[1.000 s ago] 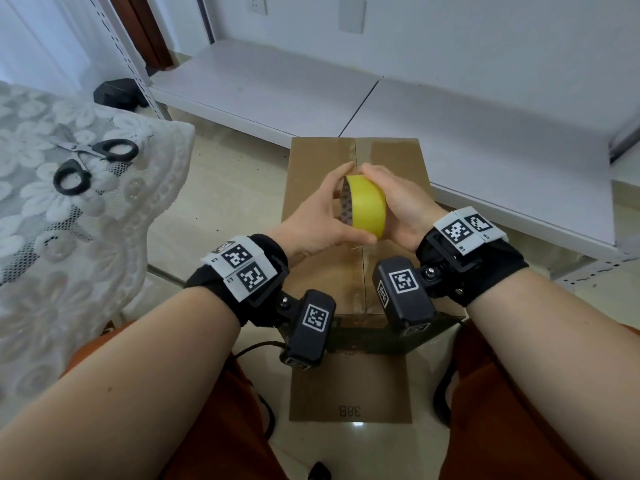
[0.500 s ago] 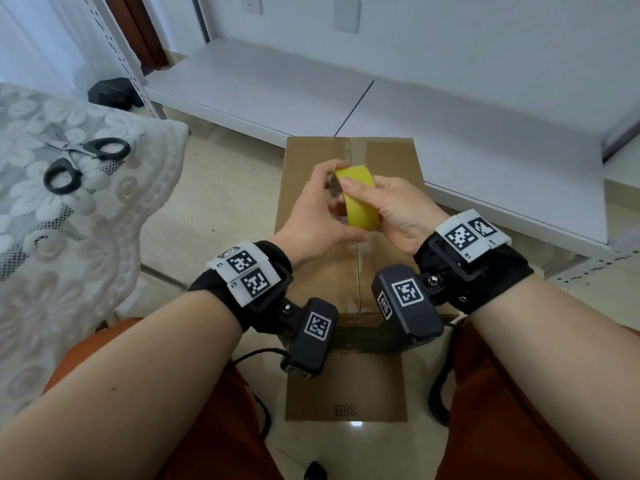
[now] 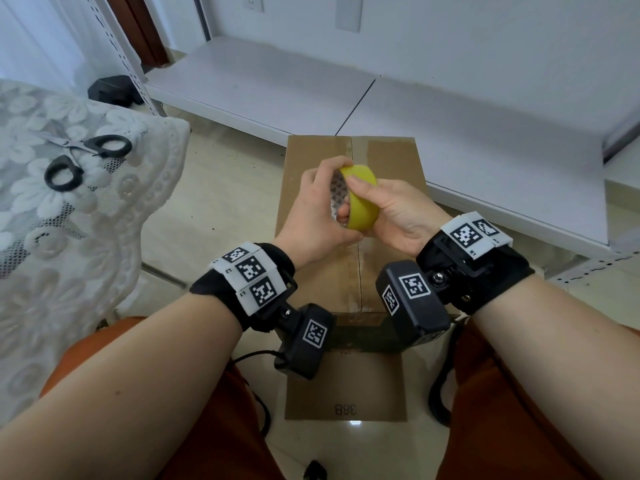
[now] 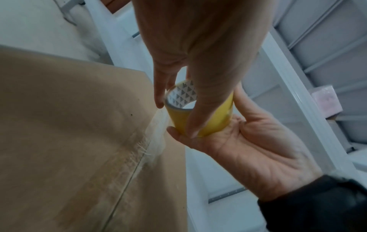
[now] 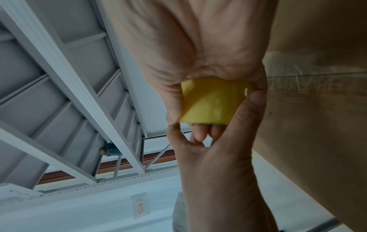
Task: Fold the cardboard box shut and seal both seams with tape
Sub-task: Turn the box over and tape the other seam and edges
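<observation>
The brown cardboard box [image 3: 311, 161] lies on the floor between my knees, its top flaps folded together, with clear tape along the centre seam [image 3: 358, 271]. Just above it both hands hold a yellow tape roll [image 3: 362, 202]. My left hand [image 3: 311, 209] grips the roll's open side, fingers curled over the patterned core. My right hand [image 3: 391, 209] cups the other side, thumb pressed on the outer face. The left wrist view shows the tape roll [image 4: 200, 119] pinched between both hands over the box [image 4: 69, 125]. The right wrist view shows the tape roll [image 5: 212, 102] beside the box [image 5: 317, 109].
Black-handled scissors [image 3: 83, 154] lie on a lace-covered table [image 3: 69, 254] to my left. A low white shelf [image 3: 277, 81] runs behind the box. A cardboard flap printed 38B [image 3: 346, 393] lies flat on the floor at the box's near end.
The roll has been turned between my hands and raised a little. My right thumb has come over onto its outer face. The box has not moved.
</observation>
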Demonstrator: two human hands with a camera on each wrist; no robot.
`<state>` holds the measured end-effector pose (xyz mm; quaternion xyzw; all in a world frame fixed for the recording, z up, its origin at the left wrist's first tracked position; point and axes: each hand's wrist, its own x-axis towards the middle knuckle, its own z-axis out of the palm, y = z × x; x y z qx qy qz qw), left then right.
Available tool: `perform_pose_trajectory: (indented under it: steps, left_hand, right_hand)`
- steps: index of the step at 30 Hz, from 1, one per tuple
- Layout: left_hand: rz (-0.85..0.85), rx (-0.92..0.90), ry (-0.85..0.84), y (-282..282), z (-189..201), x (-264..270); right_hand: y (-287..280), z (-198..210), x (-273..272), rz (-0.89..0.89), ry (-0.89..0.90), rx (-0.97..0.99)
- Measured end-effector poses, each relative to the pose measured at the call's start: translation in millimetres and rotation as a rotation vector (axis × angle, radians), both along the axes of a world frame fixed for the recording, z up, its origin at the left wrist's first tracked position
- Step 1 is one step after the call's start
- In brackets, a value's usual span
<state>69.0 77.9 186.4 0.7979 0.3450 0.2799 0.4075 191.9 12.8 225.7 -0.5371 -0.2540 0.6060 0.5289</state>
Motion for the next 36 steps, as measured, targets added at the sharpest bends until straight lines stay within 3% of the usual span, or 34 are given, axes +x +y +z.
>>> perform_pose_trajectory:
  steps: [4,9,18,25,36]
  left_hand:
    - [-0.034,-0.149,-0.036,1.0,2.3,-2.8]
    - [-0.028,0.038,0.027,-2.5,-2.5,-1.0]
    - [-0.014,-0.122,-0.046,-1.5,7.4,-2.6]
    - [0.004,-0.017,-0.020,-8.7,2.4,-0.6]
    - [-0.013,-0.222,-0.045,-0.7,4.0,-3.0]
  right_hand:
    - [-2.0,-0.8,1.2,0.041,-0.007,0.009]
    - [-4.8,-2.1,-3.5,-0.020,-0.035,0.050]
    - [-1.9,-3.0,-3.4,0.072,0.045,0.133]
    - [-3.0,-4.8,-1.7,0.078,-0.060,0.056]
    - [-4.7,-3.4,-1.2,0.172,-0.005,0.134]
